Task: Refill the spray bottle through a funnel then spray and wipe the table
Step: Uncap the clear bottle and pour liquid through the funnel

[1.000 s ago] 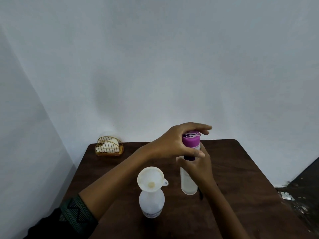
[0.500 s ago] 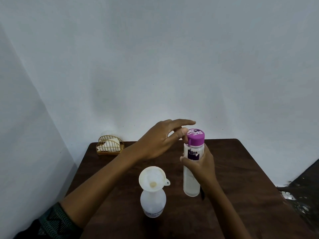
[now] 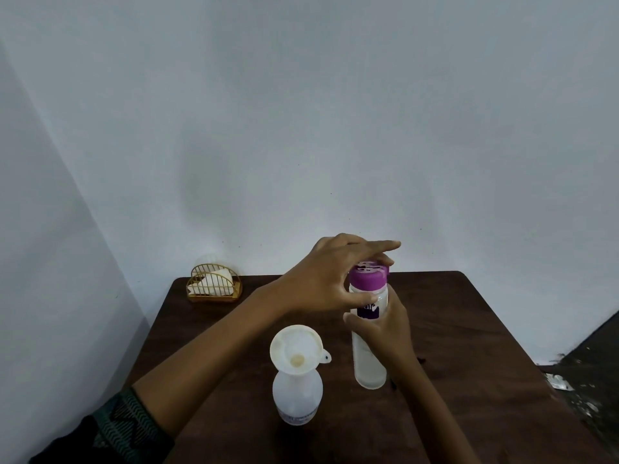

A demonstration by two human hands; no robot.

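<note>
At the far left my dark sleeve (image 3: 127, 426) with its green zigzag cuff comes in over the near corner of the desk (image 3: 469, 329). In the far left corner of the desk, against the wall, stands a gold wire napkin holder (image 3: 214, 284) with white napkins in it. My left hand (image 3: 328, 279) reaches across above the desk and grips the purple cap (image 3: 368, 277): the thumb presses just under it, the curled fingers wrap over its top and far side, and the forefinger sticks out straight. Below that forearm, near the front middle of the desk, the translucent spray bottle (image 3: 298, 396) stands upright with the white funnel (image 3: 296, 349) seated in its neck. Just beside it to the right stands the clear refill bottle (image 3: 370, 363), upright on the desk and capped. My right hand (image 3: 385, 326) is wrapped around its middle, over the dark label. Something small and dark lies by its base; I cannot tell what.
</note>
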